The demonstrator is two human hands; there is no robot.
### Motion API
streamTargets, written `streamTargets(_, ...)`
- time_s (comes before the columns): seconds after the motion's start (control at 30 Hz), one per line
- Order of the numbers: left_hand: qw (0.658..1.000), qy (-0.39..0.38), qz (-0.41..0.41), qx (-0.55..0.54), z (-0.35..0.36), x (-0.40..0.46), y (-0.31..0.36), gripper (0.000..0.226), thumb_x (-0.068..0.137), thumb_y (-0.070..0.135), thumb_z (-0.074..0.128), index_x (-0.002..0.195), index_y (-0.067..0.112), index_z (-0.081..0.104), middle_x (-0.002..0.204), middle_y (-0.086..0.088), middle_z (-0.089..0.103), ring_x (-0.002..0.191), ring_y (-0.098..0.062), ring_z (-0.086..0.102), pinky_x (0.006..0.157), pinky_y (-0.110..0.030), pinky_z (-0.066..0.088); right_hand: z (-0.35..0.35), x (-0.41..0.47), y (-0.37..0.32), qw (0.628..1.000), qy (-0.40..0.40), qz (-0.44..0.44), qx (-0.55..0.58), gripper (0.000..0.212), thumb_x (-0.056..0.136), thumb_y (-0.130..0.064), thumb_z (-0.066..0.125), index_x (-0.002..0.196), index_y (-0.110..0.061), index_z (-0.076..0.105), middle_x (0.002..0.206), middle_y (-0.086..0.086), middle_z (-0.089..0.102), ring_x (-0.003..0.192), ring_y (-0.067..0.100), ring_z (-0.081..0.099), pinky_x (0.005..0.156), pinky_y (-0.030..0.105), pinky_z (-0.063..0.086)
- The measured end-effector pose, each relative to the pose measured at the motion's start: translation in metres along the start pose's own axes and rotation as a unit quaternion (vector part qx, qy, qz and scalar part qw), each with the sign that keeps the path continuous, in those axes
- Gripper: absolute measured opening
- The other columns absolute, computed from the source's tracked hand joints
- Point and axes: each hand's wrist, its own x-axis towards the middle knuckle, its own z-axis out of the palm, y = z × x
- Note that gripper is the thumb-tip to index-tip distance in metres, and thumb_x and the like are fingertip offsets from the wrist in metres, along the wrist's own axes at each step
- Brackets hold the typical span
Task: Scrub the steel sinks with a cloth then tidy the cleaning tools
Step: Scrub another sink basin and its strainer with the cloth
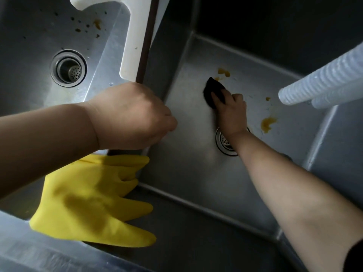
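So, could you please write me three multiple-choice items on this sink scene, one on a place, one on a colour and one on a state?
1. Where does the yellow glove lie?
A. On the divider between the basins
B. Inside the right basin's drain
C. On the ribbed hose

2. What colour is the cloth?
A. White
B. Dark, near black
C. Yellow

3. What is the right hand doing?
A. Hanging empty
B. Pressing the cloth on the basin floor
C. Gripping the hose

Answers: 1 A, it drapes over the near divider; 2 B, it shows dark against steel; 3 B, fingers lie on the cloth by the orange stains.
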Motion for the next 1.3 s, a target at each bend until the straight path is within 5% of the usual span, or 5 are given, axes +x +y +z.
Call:
streamTargets(0.13,1.0,0.001,-0.002,0.013,-0.001,0.0,0.001,0.039,0.093,0.027,0.032,0.084,0.015,0.068,0.071,-0.005,0.063,0.063,-0.033,0.06,0.06,-0.041,0.051,0.006,-0.016,-0.03,0.986,-0.092,0.125,0.063,0.066,0.079,0.009,0.045,0.138,-0.021,0.046,0.144,0.017,0.04,0.107,0.041,0.042,0.088,0.039,0.035)
streamTargets(0.5,1.0,0.003,-0.011,0.029,-0.003,0.0,0.008,0.035,0.089,0.024,0.037,0.087,0.013,0.07,0.075,-0.009,0.068,0.065,-0.035,0.063,0.056,-0.041,0.051,-0.019,-0.165,-0.086,0.935,-0.226,-0.251,0.112,0.051,0.062,-0.024,0.084,0.108,-0.037,0.068,0.106,0.007,0.067,0.078,0.03,0.063,0.073,0.033,0.053)
streamTargets(0.7,1.0,0.007,-0.017,0.021,-0.003,-0.001,0.01,0.036,0.092,0.029,0.036,0.094,0.015,0.07,0.081,-0.008,0.07,0.07,-0.035,0.064,0.059,-0.041,0.051,-0.038,-0.159,-0.02,0.934,-0.305,-0.177,0.057,0.049,0.083,-0.019,0.067,0.129,-0.032,0.055,0.127,0.013,0.055,0.109,0.036,0.053,0.089,0.035,0.045)
streamTargets(0.87,1.0,0.009,-0.01,0.017,-0.003,0.0,0.009,0.038,0.093,0.029,0.035,0.094,0.013,0.069,0.076,-0.01,0.068,0.065,-0.035,0.063,0.056,-0.041,0.051,-0.036,-0.13,-0.01,0.977,-0.202,-0.024,0.06,0.052,0.079,0.0,0.065,0.129,-0.014,0.056,0.119,0.026,0.056,0.102,0.045,0.052,0.087,0.043,0.043)
streamTargets(1.3,1.0,-0.021,-0.02,0.012,-0.002,0.0,0.005,0.043,0.095,0.03,0.027,0.095,0.016,0.068,0.081,-0.006,0.068,0.072,-0.034,0.063,0.061,-0.042,0.05,0.033,-0.13,-0.116,0.912,-0.116,-0.373,0.129,0.031,0.086,-0.023,0.06,0.116,-0.031,0.065,0.117,0.004,0.065,0.085,0.028,0.058,0.07,0.033,0.043)
